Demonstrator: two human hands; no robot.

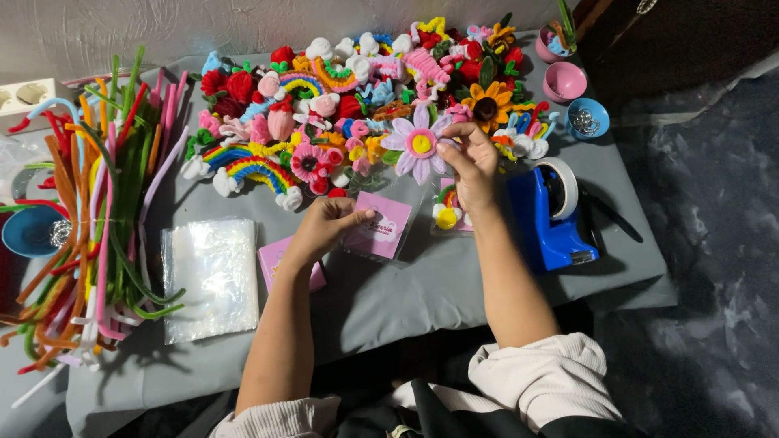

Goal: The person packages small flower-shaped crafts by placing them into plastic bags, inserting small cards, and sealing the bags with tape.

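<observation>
My right hand (471, 166) pinches a pale pink pipe-cleaner flower with a yellow centre (419, 144), holding it over the grey cloth. My left hand (324, 227) grips the corner of a clear bag with a pink card inside (381, 229) that lies flat on the cloth. A second clear bag holding a small rainbow and a yellow-centred flower (445, 209) lies just under my right wrist.
A heap of pipe-cleaner flowers, rainbows and strawberries (341, 105) covers the far side. A blue tape dispenser (550, 215) stands at right. Loose pipe cleaners (97, 211) lie at left, with a stack of clear bags (209, 276) and pink cards (272, 258) near. Small bowls (565, 81) sit far right.
</observation>
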